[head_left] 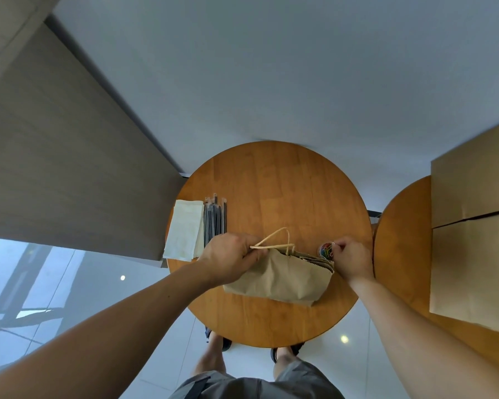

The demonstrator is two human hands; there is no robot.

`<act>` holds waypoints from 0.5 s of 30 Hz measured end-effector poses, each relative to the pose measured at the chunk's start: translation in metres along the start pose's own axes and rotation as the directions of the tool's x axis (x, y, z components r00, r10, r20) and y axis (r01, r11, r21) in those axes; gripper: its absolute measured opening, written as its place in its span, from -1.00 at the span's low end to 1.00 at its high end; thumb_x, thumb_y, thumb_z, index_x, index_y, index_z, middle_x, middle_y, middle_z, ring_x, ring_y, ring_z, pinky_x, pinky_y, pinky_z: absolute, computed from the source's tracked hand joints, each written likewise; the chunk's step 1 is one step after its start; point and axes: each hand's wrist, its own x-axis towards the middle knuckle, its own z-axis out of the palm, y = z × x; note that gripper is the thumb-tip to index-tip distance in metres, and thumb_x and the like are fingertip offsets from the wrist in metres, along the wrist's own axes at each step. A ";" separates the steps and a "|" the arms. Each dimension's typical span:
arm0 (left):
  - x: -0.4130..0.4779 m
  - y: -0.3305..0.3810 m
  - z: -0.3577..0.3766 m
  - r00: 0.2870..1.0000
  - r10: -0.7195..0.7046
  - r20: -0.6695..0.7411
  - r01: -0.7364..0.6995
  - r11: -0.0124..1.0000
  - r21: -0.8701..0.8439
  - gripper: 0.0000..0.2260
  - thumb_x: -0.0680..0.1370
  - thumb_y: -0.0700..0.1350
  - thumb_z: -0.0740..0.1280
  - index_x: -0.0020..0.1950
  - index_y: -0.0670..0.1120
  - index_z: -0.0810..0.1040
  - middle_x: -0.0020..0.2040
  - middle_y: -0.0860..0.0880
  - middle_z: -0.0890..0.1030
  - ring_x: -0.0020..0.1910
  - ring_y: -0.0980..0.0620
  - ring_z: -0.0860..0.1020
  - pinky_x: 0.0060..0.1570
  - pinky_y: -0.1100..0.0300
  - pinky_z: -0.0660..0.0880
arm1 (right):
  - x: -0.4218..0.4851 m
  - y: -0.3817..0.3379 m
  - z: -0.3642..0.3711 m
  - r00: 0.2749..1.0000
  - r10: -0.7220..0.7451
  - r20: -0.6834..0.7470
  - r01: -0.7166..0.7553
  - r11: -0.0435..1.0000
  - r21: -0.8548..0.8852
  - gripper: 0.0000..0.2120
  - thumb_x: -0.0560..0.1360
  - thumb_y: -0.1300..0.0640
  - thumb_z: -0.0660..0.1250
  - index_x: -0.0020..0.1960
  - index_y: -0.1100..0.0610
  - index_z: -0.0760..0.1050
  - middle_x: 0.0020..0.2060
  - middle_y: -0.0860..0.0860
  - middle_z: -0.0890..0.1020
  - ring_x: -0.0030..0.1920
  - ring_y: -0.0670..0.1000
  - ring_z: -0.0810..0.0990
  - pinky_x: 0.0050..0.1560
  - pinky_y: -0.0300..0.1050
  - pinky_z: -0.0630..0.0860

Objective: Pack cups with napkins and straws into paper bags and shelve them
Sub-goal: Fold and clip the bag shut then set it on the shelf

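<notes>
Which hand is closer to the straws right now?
Left. The left hand grips the bag right beside the near ends of the straws. The right hand is at the bag's other end, across the bag from them.

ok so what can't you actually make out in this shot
1. Inside the brown paper bag: head view, its closed paper walls hide any cup.
2. Whether the right hand holds a clip or the bag edge: its own fingers cover that spot, beside the small round tub of coloured clips.
3. Tan cardboard boxes: cut off by the right edge.
</notes>
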 end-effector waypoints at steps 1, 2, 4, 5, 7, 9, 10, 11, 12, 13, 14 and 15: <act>0.000 0.000 0.000 1.000 -0.008 -0.001 0.008 1.000 0.004 -0.77 0.65 0.04 0.20 0.02 0.02 0.63 -0.15 0.03 0.65 -0.16 0.06 0.58 -0.10 0.09 0.58 | -0.004 -0.008 -0.006 0.999 -0.021 -0.026 0.023 0.998 0.057 -0.88 0.59 0.20 0.26 -0.01 0.14 0.58 -0.08 0.12 0.68 -0.13 0.06 0.59 -0.17 -0.10 0.54; 0.000 0.000 0.000 1.000 -0.013 -0.004 0.014 1.000 0.008 -0.77 0.65 0.06 0.20 0.02 0.03 0.63 -0.16 0.03 0.65 -0.17 0.05 0.58 -0.09 0.07 0.58 | -0.009 -0.018 -0.014 0.997 -0.049 -0.053 0.055 0.992 0.117 -0.93 0.60 0.19 0.27 -0.02 0.10 0.53 -0.12 0.07 0.65 -0.13 0.04 0.58 -0.22 -0.18 0.49; 0.000 0.001 -0.001 1.000 -0.019 -0.005 0.019 1.000 0.022 -0.76 0.65 0.08 0.20 0.03 0.04 0.63 -0.16 0.03 0.65 -0.17 0.05 0.59 -0.08 0.03 0.59 | -0.021 -0.042 -0.035 0.988 -0.098 -0.118 0.122 0.967 0.222 -0.97 0.59 0.16 0.31 0.01 0.04 0.49 -0.15 -0.07 0.59 -0.09 -0.02 0.59 -0.21 -0.30 0.43; 0.000 0.002 -0.003 1.000 -0.023 -0.002 0.023 0.999 0.033 -0.76 0.65 0.09 0.19 0.04 0.05 0.63 -0.15 0.03 0.65 -0.17 0.05 0.59 -0.08 0.04 0.59 | -0.028 -0.054 -0.047 0.980 -0.120 -0.157 0.158 0.952 0.263 -0.93 0.58 0.14 0.33 0.04 0.00 0.50 -0.13 -0.13 0.57 -0.08 -0.07 0.59 -0.16 -0.30 0.46; -0.002 0.004 -0.005 0.999 -0.034 0.014 0.033 0.998 0.051 -0.76 0.65 0.11 0.18 0.05 0.06 0.61 -0.16 0.01 0.65 -0.17 0.03 0.59 -0.10 0.04 0.59 | -0.047 -0.078 -0.071 0.960 -0.181 -0.215 0.245 0.913 0.325 -0.83 0.57 0.12 0.34 0.12 -0.09 0.51 -0.09 -0.19 0.59 -0.08 -0.17 0.58 -0.09 -0.30 0.51; -0.003 0.007 -0.007 0.999 -0.040 0.032 0.038 0.996 0.077 -0.76 0.65 0.12 0.17 0.03 0.05 0.58 -0.17 -0.01 0.64 -0.18 0.00 0.59 -0.13 0.02 0.58 | -0.071 -0.099 -0.092 0.929 -0.273 -0.249 0.348 0.872 0.344 -0.83 0.57 0.11 0.36 0.11 -0.13 0.53 -0.11 -0.22 0.61 -0.11 -0.19 0.59 -0.12 -0.36 0.52; -0.005 0.008 -0.008 0.998 -0.042 0.041 0.038 0.995 0.093 -0.76 0.65 0.13 0.17 0.01 0.06 0.57 -0.19 -0.01 0.63 -0.18 -0.01 0.59 -0.14 0.01 0.58 | -0.084 -0.106 -0.099 0.911 -0.323 -0.258 0.398 0.854 0.336 -0.84 0.56 0.11 0.37 0.06 -0.13 0.54 -0.14 -0.22 0.62 -0.12 -0.19 0.59 -0.15 -0.38 0.52; -0.006 0.009 -0.009 0.998 -0.044 0.048 0.039 0.994 0.101 -0.77 0.65 0.13 0.17 -0.02 0.07 0.55 -0.22 0.00 0.61 -0.20 -0.01 0.59 -0.16 0.03 0.58 | -0.097 -0.111 -0.103 0.892 -0.370 -0.259 0.441 0.840 0.318 -0.85 0.55 0.12 0.39 0.03 -0.13 0.54 -0.17 -0.22 0.63 -0.14 -0.18 0.60 -0.19 -0.38 0.52; -0.007 0.010 -0.011 0.998 -0.048 0.050 0.043 0.994 0.099 -0.79 0.65 0.12 0.17 -0.05 0.08 0.52 -0.26 0.02 0.58 -0.22 -0.01 0.57 -0.19 0.05 0.56 | -0.109 -0.115 -0.107 0.877 -0.412 -0.246 0.473 0.829 0.299 -0.85 0.54 0.12 0.40 0.00 -0.12 0.53 -0.20 -0.21 0.62 -0.16 -0.17 0.60 -0.22 -0.38 0.52; -0.008 0.011 -0.013 0.997 -0.055 0.051 0.050 0.994 0.095 -0.80 0.65 0.11 0.18 -0.09 0.09 0.49 -0.29 0.05 0.54 -0.24 0.00 0.55 -0.20 0.07 0.54 | -0.120 -0.115 -0.107 0.870 -0.445 -0.212 0.490 0.826 0.279 -0.85 0.53 0.13 0.41 -0.01 -0.11 0.53 -0.22 -0.22 0.61 -0.17 -0.18 0.60 -0.24 -0.39 0.51; -0.008 0.012 -0.015 0.996 -0.067 0.054 0.061 0.994 0.090 -0.80 0.65 0.11 0.18 -0.10 0.09 0.48 -0.31 0.06 0.51 -0.26 0.01 0.53 -0.21 0.08 0.53 | -0.129 -0.113 -0.106 0.869 -0.470 -0.153 0.494 0.831 0.256 -0.86 0.53 0.14 0.41 -0.01 -0.10 0.54 -0.23 -0.24 0.60 -0.16 -0.20 0.59 -0.24 -0.41 0.50; -0.008 0.013 -0.017 0.995 -0.077 0.056 0.072 0.993 0.089 -0.79 0.66 0.11 0.18 -0.08 0.06 0.50 -0.31 0.05 0.50 -0.26 0.01 0.53 -0.23 0.08 0.53 | -0.137 -0.111 -0.104 0.872 -0.485 -0.073 0.488 0.843 0.226 -0.87 0.53 0.13 0.41 -0.01 -0.10 0.54 -0.23 -0.27 0.59 -0.15 -0.24 0.59 -0.22 -0.42 0.49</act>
